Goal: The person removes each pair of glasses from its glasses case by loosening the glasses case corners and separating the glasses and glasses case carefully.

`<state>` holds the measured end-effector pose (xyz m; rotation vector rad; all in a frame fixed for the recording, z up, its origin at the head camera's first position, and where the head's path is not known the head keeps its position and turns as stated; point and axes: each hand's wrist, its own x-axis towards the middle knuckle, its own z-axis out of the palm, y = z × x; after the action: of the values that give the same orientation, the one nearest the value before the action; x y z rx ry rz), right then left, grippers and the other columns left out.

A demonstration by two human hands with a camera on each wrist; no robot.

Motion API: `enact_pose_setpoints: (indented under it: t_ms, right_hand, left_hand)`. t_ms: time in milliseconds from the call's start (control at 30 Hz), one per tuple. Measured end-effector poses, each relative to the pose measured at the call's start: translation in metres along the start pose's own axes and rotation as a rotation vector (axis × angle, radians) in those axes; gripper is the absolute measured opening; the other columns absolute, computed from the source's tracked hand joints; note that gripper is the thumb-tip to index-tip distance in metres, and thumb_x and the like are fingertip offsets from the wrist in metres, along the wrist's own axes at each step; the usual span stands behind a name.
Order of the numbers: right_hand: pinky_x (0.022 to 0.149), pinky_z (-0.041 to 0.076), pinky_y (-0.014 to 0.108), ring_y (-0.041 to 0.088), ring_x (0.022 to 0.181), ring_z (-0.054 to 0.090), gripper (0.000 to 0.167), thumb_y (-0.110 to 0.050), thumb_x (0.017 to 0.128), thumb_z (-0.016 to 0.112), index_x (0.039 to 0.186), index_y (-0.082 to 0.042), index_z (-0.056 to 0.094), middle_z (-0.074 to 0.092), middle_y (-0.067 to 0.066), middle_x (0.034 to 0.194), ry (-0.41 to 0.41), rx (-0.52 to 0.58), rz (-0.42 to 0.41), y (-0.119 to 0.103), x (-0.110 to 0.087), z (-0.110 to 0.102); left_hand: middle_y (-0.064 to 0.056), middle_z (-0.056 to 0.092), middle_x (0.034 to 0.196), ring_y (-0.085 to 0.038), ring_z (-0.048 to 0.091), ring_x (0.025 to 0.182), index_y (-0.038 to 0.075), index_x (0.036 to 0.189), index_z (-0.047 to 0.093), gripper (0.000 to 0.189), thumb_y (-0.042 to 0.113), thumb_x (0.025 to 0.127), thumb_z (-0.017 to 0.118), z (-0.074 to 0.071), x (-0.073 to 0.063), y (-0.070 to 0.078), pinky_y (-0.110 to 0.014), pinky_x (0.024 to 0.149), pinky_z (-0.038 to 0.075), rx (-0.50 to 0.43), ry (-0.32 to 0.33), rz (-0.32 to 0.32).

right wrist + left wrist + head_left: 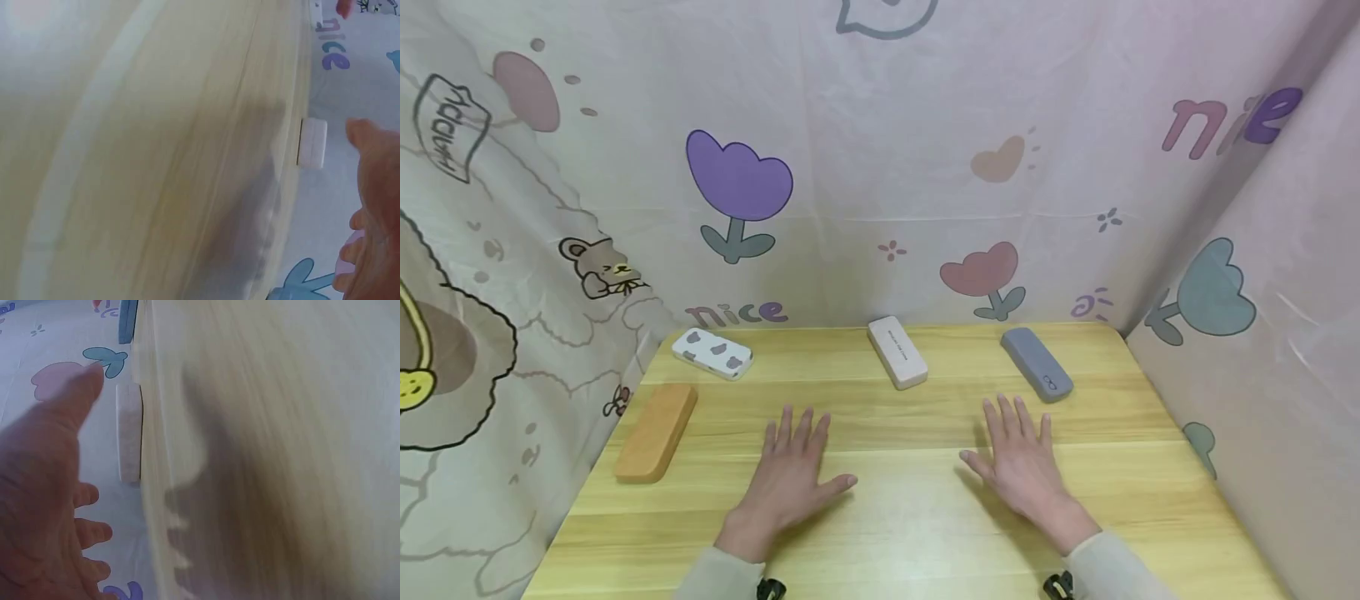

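My left hand hovers palm down over the table, fingers spread and straight, holding nothing. To its left lies an orange glasses case. Behind that is a white case with grey bear-head prints. My right hand is likewise spread above the wood, its fingertips just short of a grey-blue glasses case with a small glasses mark. A pale pinkish-white case with a line of lettering lies at the back, between the two hands. In the left wrist view the hand's shadow falls on the wood apart from it.
The light wooden table ends at a printed curtain along the back, with more curtain on both sides. A dark band shows at the left sleeve and another at the right.
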<state>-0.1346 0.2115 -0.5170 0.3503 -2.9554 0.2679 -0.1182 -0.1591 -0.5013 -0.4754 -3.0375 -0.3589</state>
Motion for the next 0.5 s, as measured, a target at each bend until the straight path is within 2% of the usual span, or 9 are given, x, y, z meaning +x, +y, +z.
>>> enact_pose_setpoints:
  t_ms: [133,233,400,500]
  right_hand:
    - [0.119,0.023,0.076,0.054,0.153,0.029,0.091,-0.056,0.099,0.065,0.161,0.004,0.034,0.030,0.031,0.166,0.032,-0.018,0.011,0.019,0.010,0.002]
    - [0.120,0.024,0.073,0.057,0.151,0.029,0.090,-0.049,0.100,0.068,0.160,0.007,0.032,0.030,0.035,0.164,0.043,0.003,0.051,0.041,0.028,0.003]
    - [0.118,0.023,0.076,0.065,0.147,0.026,0.082,-0.038,0.102,0.066,0.159,0.009,0.030,0.027,0.041,0.162,0.040,0.052,0.185,0.080,0.063,0.001]
    - [0.116,0.026,0.078,0.067,0.144,0.027,0.077,-0.033,0.103,0.062,0.159,0.009,0.030,0.024,0.045,0.160,0.014,0.070,0.258,0.096,0.078,0.000]
  left_hand:
    - [-0.030,0.038,0.163,-0.057,0.023,0.155,0.002,0.159,0.042,0.091,0.063,0.096,0.066,0.011,0.002,0.003,-0.068,0.125,0.020,-0.037,0.008,0.032]
    - [-0.029,0.036,0.164,-0.055,0.022,0.156,0.003,0.160,0.041,0.089,0.062,0.097,0.066,0.021,0.007,0.008,-0.068,0.125,0.018,-0.055,-0.026,0.047]
    - [-0.028,0.032,0.167,-0.053,0.017,0.158,0.006,0.161,0.040,0.091,0.065,0.097,0.063,0.029,0.019,0.023,-0.068,0.126,0.015,-0.088,-0.083,0.101]
    - [-0.027,0.028,0.169,-0.052,0.014,0.159,0.007,0.162,0.038,0.092,0.067,0.097,0.061,0.033,0.025,0.030,-0.069,0.126,0.013,-0.099,-0.123,0.131]
